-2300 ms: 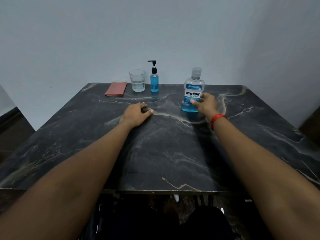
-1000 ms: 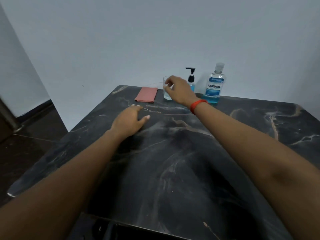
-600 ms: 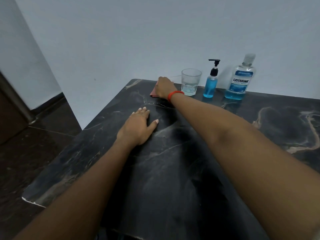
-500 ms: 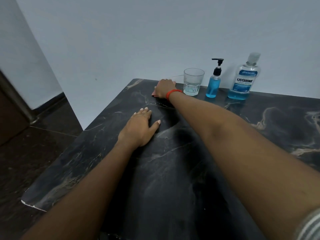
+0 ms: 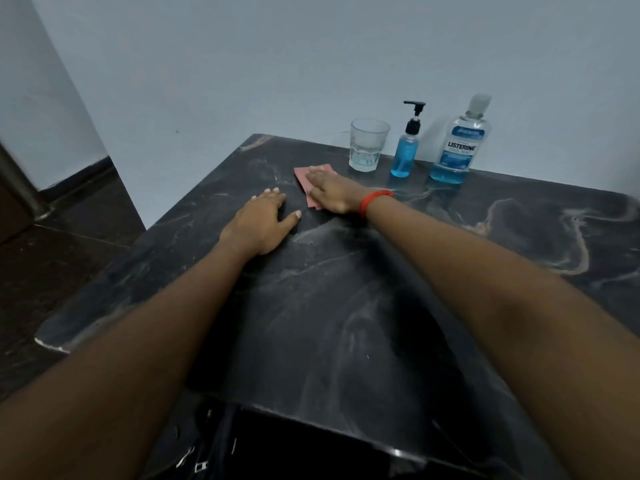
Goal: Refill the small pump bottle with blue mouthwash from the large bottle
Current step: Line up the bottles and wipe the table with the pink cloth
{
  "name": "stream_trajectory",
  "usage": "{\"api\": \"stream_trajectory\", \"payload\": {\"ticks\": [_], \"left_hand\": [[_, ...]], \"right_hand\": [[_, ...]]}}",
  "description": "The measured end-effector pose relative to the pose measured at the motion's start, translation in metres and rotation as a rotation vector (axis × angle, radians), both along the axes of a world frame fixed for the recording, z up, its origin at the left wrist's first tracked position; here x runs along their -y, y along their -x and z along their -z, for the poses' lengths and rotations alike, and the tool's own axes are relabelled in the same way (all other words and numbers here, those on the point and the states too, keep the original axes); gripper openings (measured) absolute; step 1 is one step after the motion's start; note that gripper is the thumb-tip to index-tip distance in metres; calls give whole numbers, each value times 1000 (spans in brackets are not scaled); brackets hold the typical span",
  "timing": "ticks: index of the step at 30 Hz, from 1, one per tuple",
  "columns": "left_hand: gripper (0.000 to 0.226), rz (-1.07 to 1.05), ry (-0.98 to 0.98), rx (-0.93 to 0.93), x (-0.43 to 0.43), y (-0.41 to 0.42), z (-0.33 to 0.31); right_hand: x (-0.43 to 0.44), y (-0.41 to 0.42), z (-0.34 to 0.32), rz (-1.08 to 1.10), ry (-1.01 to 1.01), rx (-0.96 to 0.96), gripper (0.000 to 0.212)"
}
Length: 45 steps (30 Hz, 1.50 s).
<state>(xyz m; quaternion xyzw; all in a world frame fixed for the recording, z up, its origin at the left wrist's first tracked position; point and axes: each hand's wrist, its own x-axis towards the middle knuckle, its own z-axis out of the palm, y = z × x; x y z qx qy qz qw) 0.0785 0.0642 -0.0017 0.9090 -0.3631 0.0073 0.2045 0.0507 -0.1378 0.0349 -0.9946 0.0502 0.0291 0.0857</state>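
The small pump bottle (image 5: pixel 407 152), black pump on top and blue liquid inside, stands at the table's far edge. Right of it is the large Listerine bottle (image 5: pixel 460 147) with a clear cap and a little blue mouthwash at the bottom. My right hand (image 5: pixel 330 195), red band at the wrist, lies flat with straight fingers on a pink cloth (image 5: pixel 304 176) to the left of the bottles. Beside it, my left hand (image 5: pixel 263 223) rests flat on the dark marble table (image 5: pixel 346 306), holding nothing.
A clear drinking glass (image 5: pixel 369 145) with a little liquid stands just left of the pump bottle, behind the cloth. The table's left edge drops to a dark floor. A pale wall runs close behind the bottles.
My right hand let go of the large bottle, crossed left past the glass, and has drawn the pink cloth nearer along the table. My left hand stayed flat. The view swung left.
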Motion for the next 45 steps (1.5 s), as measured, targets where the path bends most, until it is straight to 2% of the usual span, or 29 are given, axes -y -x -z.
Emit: {"api": "stream_trajectory", "payload": {"ticks": [6,11,15,22,27,31,37,45], "left_hand": [[54,-24,-12,-19,-3,12,-9],[45,-16,-33,-35,-12,22,-17],[41,17,-31,-32,-22,40,-15],[45,41,5,-15,-44,67,-7],[41,-8,115,-15,-55,83,-8],[40,-8,114,16,-67,92,-4],[45,8,19,49,-73,104,-7],[42,32,42,56,-77,111,-8]], "right_hand": [[-39,118,5,-33,32,-29,60],[-76,172,6,-35,4,-55,58],[-85,178,1,39,13,26,50],[-108,175,4,141,-12,-34,60],[-163,212,17,105,6,9,62],[-185,254,21,86,27,46,58],[-163,319,21,173,72,38,59],[-62,401,17,493,100,-28,59]]}}
